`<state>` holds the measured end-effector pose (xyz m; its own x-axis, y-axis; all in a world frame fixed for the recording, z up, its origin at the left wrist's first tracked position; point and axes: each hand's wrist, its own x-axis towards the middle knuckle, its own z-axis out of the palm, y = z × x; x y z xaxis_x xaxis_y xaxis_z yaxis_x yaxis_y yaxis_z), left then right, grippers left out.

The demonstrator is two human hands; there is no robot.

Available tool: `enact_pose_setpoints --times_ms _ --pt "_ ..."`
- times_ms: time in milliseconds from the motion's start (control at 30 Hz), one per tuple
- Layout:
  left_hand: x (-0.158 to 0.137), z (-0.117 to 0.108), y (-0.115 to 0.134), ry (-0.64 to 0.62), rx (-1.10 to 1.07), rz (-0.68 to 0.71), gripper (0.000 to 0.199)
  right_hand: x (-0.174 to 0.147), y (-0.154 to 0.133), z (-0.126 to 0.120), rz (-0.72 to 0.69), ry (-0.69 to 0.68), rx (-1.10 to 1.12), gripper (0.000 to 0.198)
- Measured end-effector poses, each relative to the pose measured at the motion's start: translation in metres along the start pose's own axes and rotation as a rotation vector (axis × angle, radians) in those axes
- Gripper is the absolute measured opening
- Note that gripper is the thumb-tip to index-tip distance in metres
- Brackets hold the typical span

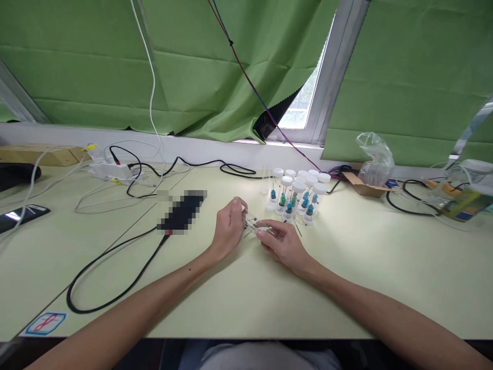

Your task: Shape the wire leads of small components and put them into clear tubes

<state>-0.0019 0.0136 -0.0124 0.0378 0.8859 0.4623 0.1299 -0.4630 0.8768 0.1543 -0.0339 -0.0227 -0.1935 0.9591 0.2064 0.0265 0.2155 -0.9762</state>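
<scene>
Over the middle of the table, my left hand (228,226) is closed around a clear tube (251,217), of which a white edge and part of the see-through wall show. Facing it, my right hand (284,245) pinches thin metal rods (250,224) that reach toward the tube; whether their tips are inside it I cannot tell. Just beyond my hands stand several clear tubes with white caps (295,192), upright in a tight group, with blue and green pieces and thin rods inside. An uncapped clear tube (265,181) stands at their left.
A black cable (115,308) loops left to a blurred dark object (183,211). A phone (26,216) and a white power strip (110,167) lie farther left. At the back right are a cardboard box (364,186) with a plastic bag (375,159) and a yellow-labelled container (468,200).
</scene>
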Motion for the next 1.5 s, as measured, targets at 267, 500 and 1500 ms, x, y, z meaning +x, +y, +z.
enact_pose_setpoints --times_ms 267,500,1500 --pt "0.000 0.000 -0.001 -0.010 0.000 -0.001 0.045 0.000 -0.001 0.000 0.008 -0.007 -0.010 0.042" --pt "0.004 -0.001 -0.002 -0.074 -0.029 -0.062 0.043 0.002 0.003 -0.001 -0.002 0.005 -0.033 0.041" --pt "0.035 -0.009 0.028 0.053 0.023 0.056 0.045 0.010 0.013 -0.003 -0.078 0.160 -0.314 0.038"
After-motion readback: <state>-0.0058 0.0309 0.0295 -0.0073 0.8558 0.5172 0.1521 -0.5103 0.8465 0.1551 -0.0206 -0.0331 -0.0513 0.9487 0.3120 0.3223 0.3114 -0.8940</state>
